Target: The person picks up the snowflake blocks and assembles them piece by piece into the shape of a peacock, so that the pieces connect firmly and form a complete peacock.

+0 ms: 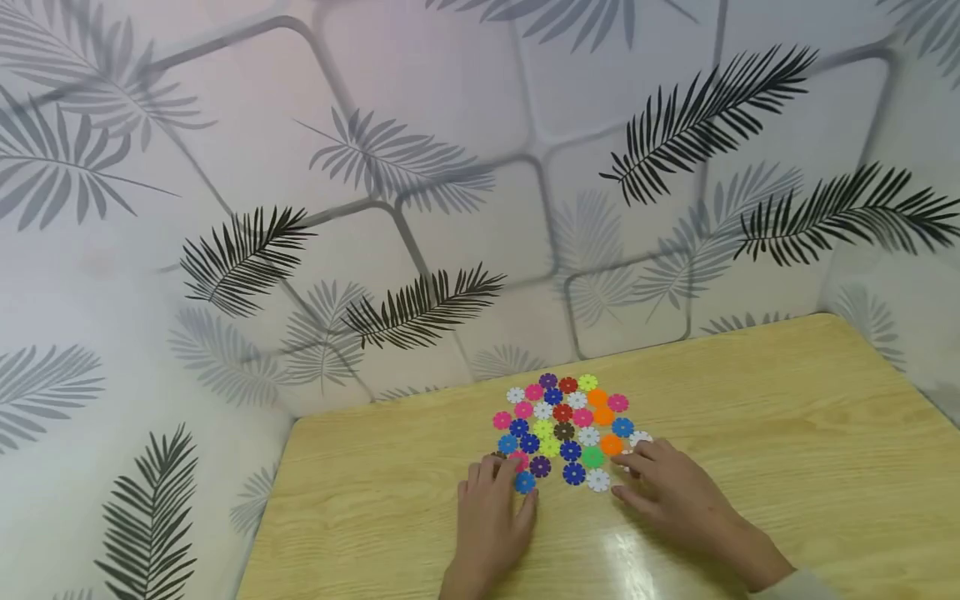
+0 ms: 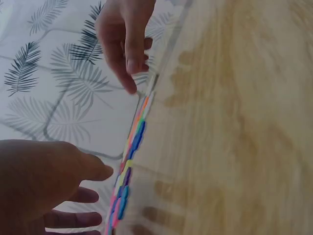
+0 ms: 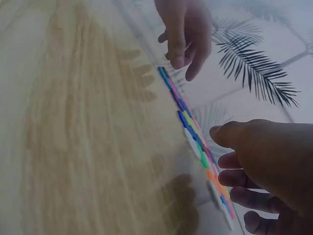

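Observation:
Notched plastic snowflake discs (image 1: 563, 412) in many colours lie flat on the table, close together in a rough arch. My left hand (image 1: 491, 517) is at the arch's lower left, fingertips right at a pink disc (image 1: 517, 460) and its thumb below a light blue disc (image 1: 525, 482). At the lower right, my right hand (image 1: 678, 496) has loosely bent fingers by a white disc (image 1: 641, 438) and an orange disc (image 1: 611, 445). Another white disc (image 1: 597, 481) lies left of its thumb. In both wrist views the fingers are apart with nothing held; the right hand partly hides some discs.
The wood-grain table (image 1: 360, 517) meets a wall (image 1: 465, 233) with a leaf pattern behind the discs. The table's left edge and far right corner show. Light reflects off the tabletop between the forearms.

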A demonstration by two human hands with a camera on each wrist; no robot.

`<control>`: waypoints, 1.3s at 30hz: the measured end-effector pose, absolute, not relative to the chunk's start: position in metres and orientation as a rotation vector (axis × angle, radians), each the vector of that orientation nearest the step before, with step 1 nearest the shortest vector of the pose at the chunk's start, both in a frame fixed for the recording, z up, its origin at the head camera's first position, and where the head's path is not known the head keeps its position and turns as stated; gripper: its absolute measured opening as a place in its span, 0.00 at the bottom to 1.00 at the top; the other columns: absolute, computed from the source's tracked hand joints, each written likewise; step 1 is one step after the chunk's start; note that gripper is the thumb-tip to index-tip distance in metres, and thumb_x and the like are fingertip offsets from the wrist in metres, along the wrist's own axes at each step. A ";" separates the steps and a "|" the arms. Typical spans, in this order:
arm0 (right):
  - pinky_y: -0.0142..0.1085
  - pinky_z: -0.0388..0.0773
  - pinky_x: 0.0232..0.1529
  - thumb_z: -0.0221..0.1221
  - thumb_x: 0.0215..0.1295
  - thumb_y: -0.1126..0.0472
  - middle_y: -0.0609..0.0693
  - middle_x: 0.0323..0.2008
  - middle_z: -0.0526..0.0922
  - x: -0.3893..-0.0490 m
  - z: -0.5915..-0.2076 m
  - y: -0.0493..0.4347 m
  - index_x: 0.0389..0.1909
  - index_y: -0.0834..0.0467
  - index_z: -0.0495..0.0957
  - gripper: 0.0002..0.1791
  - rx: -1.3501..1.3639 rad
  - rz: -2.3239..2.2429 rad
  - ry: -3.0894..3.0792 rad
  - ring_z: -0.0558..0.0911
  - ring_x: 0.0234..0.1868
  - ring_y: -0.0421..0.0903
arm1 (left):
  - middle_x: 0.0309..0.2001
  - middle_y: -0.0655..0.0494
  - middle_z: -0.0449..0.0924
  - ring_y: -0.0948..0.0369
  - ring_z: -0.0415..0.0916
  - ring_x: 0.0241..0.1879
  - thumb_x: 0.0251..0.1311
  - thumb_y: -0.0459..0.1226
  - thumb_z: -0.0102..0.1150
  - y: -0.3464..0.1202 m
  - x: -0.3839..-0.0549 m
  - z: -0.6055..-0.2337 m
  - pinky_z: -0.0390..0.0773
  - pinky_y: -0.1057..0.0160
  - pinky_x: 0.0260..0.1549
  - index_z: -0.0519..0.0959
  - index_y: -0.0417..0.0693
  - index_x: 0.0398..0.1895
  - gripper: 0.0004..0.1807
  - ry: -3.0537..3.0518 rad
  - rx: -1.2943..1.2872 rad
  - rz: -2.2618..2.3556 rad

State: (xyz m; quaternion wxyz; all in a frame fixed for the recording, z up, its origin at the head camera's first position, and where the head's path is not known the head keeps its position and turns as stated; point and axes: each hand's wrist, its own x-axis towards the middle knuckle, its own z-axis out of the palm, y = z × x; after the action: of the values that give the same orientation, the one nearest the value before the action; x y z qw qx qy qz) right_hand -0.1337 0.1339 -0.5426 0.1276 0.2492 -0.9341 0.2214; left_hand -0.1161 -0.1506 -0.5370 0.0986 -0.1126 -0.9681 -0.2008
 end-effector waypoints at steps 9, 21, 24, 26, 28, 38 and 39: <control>0.30 0.69 0.34 0.75 0.65 0.50 0.37 0.31 0.74 -0.139 -0.547 0.106 0.40 0.51 0.88 0.11 0.619 0.717 -2.834 0.67 0.34 0.37 | 0.49 0.55 0.82 0.57 0.76 0.49 0.69 0.42 0.73 -0.140 -0.119 -0.545 0.76 0.58 0.43 0.87 0.50 0.53 0.14 -2.929 -0.198 -0.573; 0.27 0.73 0.30 0.76 0.65 0.57 0.39 0.28 0.76 -0.138 -0.541 0.106 0.38 0.51 0.82 0.11 0.529 1.181 -2.870 0.70 0.30 0.35 | 0.44 0.57 0.79 0.62 0.73 0.44 0.66 0.31 0.72 -0.146 -0.121 -0.546 0.75 0.63 0.44 0.82 0.47 0.50 0.13 -2.895 -0.191 -1.023; 0.27 0.74 0.29 0.74 0.69 0.58 0.37 0.26 0.77 -0.137 -0.544 0.107 0.36 0.49 0.83 0.08 0.637 1.361 -2.783 0.71 0.28 0.31 | 0.36 0.59 0.78 0.69 0.70 0.36 0.66 0.29 0.72 -0.148 -0.121 -0.545 0.73 0.70 0.38 0.85 0.45 0.45 0.08 -2.838 -0.220 -1.268; 0.27 0.78 0.31 0.72 0.71 0.59 0.37 0.27 0.82 -0.136 -0.544 0.106 0.37 0.49 0.85 0.05 0.713 1.433 -2.711 0.74 0.29 0.29 | 0.33 0.58 0.81 0.71 0.70 0.32 0.67 0.31 0.73 -0.149 -0.121 -0.543 0.73 0.72 0.35 0.86 0.45 0.40 0.03 -2.801 -0.230 -1.416; 0.27 0.81 0.34 0.71 0.73 0.60 0.38 0.30 0.86 -0.135 -0.542 0.104 0.39 0.50 0.88 0.02 0.756 1.474 -2.653 0.78 0.31 0.28 | 0.33 0.57 0.84 0.72 0.72 0.32 0.70 0.35 0.72 -0.148 -0.121 -0.540 0.75 0.73 0.36 0.88 0.46 0.39 0.03 -2.776 -0.226 -1.547; 0.27 0.79 0.30 0.71 0.72 0.61 0.41 0.31 0.91 -0.129 -0.532 0.099 0.39 0.51 0.91 0.01 0.811 1.454 -2.564 0.79 0.31 0.27 | 0.41 0.47 0.88 0.69 0.78 0.36 0.77 0.38 0.64 -0.133 -0.116 -0.532 0.79 0.72 0.41 0.87 0.38 0.43 0.10 -2.612 -0.164 -2.003; 0.27 0.79 0.30 0.72 0.71 0.62 0.41 0.31 0.91 -0.128 -0.533 0.098 0.39 0.51 0.91 0.02 0.829 1.423 -2.547 0.79 0.31 0.26 | 0.41 0.47 0.88 0.69 0.79 0.37 0.77 0.38 0.64 -0.131 -0.116 -0.532 0.79 0.73 0.42 0.86 0.37 0.43 0.11 -2.597 -0.154 -2.039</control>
State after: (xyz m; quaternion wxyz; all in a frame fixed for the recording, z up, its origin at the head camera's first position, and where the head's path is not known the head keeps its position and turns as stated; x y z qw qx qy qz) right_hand -0.1283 0.0979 -0.5327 0.0541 0.2729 -0.8386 0.4684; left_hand -0.1155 -0.1310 -0.5318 -0.0818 -0.0463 -0.7830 -0.6149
